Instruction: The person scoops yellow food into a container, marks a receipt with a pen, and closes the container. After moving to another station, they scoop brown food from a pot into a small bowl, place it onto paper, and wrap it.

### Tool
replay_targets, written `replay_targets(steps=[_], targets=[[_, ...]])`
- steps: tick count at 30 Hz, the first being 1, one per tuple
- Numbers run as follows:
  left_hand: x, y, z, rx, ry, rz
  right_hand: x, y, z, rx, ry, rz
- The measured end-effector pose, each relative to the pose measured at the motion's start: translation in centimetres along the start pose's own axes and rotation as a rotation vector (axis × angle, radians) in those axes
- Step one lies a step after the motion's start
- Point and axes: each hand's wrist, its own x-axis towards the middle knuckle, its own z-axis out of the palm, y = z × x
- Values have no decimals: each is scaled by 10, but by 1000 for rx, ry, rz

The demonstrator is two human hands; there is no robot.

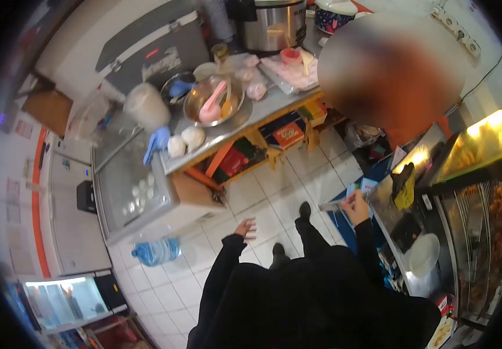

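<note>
Hands low before your black-clothed body, you stand on a floor of square white tiles (261, 202) between a metal-topped counter and a lit food cabinet. Your right hand (354, 207) is closed on a thin, flat, pale grey object (332, 205), pinched at one end between the fingers, its free end pointing left over the floor (blur hides just what it is). Your left hand (245, 228) hangs above the tiles, well apart from the right, its fingers spread from one another. Just beyond your right hand sits a small blue-and-white box (365, 185); near it, to the right, a crumpled yellow-and-black cloth (404, 195) lies on the cabinet's ledge. Closer to you on that side is a round white plate (424, 255), beside the glass-fronted cabinet (453, 170) with browned food behind its panes. Across the floor, the grey metal counter (250, 121) bears a wide stainless-steel bowl (188, 110) with a pink plastic ladle (209, 111) inside. Two rounded white lumps (193, 138) rest at the counter's near corner, next to a crumpled blue glove (157, 143). Below and left, a large clear-blue plastic water bottle (158, 252) lies on its side. Another person in orange (405, 116), partly blurred, is at the counter's far right.
</note>
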Motion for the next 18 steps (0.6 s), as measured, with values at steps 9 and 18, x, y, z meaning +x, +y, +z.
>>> replay_targets(steps=[9,18], targets=[[119,334,130,-141,-215,548,293,-64,-24,586,-82,121],[247,479,157,-373,124,483,569,18,110,-496,-180,265]])
